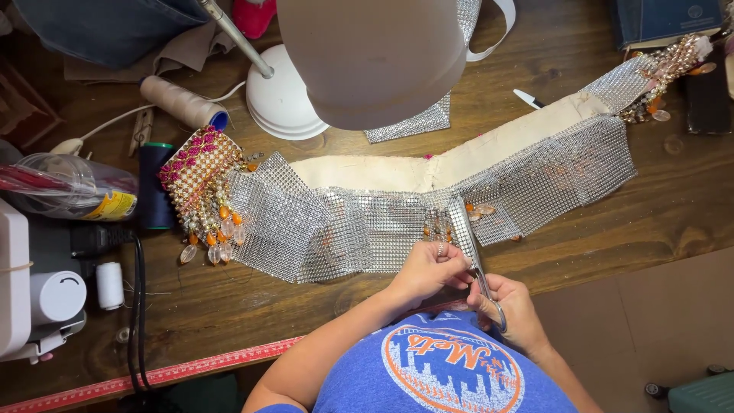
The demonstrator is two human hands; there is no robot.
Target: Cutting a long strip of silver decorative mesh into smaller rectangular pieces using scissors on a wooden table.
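Observation:
A long belt-like piece covered in silver rhinestone mesh [359, 226], with a cream lining along its top, lies across the wooden table [657, 222]. My left hand [428, 269], with a ring on one finger, pinches a narrow strip of the mesh [461, 223] at the piece's lower edge. My right hand [514, 306] holds scissors [482, 279], blades pointing up along that strip. Pink, gold and orange beadwork [200, 180] hangs at the belt's left end, and more beads [665, 76] sit at its right end.
A white desk lamp [367, 53] hangs over the table's middle, its base [279, 99] behind. Thread spools [182, 101], a dark spool [155, 183], a small white spool [110, 284], a plastic bottle [73, 187] and a white machine [34, 291] crowd the left. A red measuring tape [176, 373] runs along the front edge.

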